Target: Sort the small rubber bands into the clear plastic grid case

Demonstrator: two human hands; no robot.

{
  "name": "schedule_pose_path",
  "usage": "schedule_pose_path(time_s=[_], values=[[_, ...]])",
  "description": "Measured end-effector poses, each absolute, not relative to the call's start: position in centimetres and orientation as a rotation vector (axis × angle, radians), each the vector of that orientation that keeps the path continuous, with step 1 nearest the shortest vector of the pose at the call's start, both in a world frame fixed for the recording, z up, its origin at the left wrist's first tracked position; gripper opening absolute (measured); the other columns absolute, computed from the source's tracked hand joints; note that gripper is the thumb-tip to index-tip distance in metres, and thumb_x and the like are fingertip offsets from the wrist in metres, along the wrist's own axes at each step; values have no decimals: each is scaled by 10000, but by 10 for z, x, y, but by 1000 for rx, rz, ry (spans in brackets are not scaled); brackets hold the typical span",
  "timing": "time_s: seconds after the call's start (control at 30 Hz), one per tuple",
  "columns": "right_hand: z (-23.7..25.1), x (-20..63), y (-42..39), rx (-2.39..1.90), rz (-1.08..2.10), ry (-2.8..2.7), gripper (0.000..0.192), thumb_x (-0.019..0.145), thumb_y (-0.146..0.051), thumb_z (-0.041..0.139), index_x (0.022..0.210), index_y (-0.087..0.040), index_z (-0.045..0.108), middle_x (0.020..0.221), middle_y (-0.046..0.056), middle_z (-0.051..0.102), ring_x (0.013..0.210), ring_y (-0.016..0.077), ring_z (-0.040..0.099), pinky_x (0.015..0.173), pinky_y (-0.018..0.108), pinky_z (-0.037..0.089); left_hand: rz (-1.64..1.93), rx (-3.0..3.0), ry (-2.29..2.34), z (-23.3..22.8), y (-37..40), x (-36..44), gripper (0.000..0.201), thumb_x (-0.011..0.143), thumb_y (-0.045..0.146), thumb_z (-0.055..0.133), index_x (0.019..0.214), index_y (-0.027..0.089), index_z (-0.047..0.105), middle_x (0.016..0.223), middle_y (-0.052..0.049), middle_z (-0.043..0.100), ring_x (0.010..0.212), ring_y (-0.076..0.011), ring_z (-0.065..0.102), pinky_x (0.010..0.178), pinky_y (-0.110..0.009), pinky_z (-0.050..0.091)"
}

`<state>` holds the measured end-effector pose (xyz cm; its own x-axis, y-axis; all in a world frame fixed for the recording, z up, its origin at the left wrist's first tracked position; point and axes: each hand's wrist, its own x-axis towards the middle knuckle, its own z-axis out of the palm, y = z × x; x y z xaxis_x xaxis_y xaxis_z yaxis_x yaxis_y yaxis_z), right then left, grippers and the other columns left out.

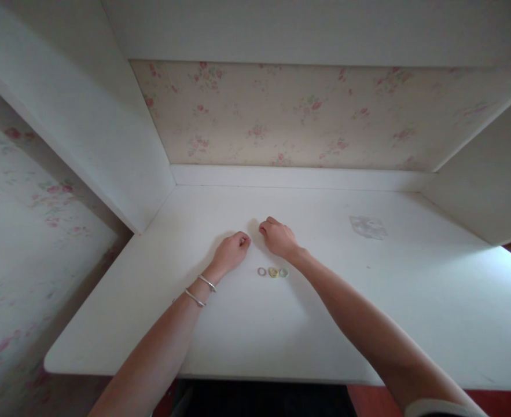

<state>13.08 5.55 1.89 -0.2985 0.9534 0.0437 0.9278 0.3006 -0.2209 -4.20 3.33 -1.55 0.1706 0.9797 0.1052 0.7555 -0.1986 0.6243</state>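
My left hand (232, 250) rests on the white desk with its fingers curled together. Two silvery bangles (201, 289) circle that wrist. A short gap to the right, my right hand (278, 236) is closed too, knuckles up, slightly farther from me. Whatever either hand may hold is hidden by the fingers or too small to name. Just below the hands, three small rings lie in a row: a pinkish ring (261, 271), a yellow ring (273, 273) and a pale green ring (283, 273). The yellow and green rings are side by side, very close together.
A crumpled clear plastic bag (368, 227) lies on the desk (411, 313) to the right. A tiny dark speck (368, 267) is below it. White panels (85, 110) stand at the sides, and flowered wallpaper (290, 116) covers the back.
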Motion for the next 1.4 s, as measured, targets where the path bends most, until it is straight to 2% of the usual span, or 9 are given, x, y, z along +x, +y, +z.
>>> schedule_pose_path(time_s=[0.23,0.37,0.6,1.03,1.4], values=[[14,179,0,-1267,359,-2111,261,941,-292,409,861,-190,636,795,36,565,706,127,541,645,228,403,689,2043,1619,-14,34,-41,268,897,358,419,922,213,642,882,-32,705,818,-167,637,726,-252,455],[-3,206,-36,-1205,402,-2117,249,940,-304,419,923,-200,645,816,40,573,713,121,551,656,222,418,709,2025,1648,-15,33,-40,270,889,366,429,933,212,647,877,-35,707,802,-169,642,717,-254,457],[-15,218,-46,-1243,228,-2343,281,956,-308,384,997,-232,651,784,23,554,633,95,536,611,202,399,674,2049,1681,-13,28,-38,289,887,391,427,937,215,650,863,-37,709,792,-171,646,716,-253,458],[-11,213,-47,-1299,298,-2405,325,954,-348,363,990,-255,672,802,24,577,638,101,554,618,217,413,649,2075,1661,-10,26,-38,279,883,379,443,955,221,661,888,-40,712,821,-175,648,722,-251,465],[-9,212,-40,-1393,416,-2080,323,937,-376,393,879,-212,665,772,30,571,665,122,540,626,239,402,604,2085,1690,-10,25,-37,272,875,387,453,954,240,668,915,-28,711,836,-169,646,730,-245,459]])
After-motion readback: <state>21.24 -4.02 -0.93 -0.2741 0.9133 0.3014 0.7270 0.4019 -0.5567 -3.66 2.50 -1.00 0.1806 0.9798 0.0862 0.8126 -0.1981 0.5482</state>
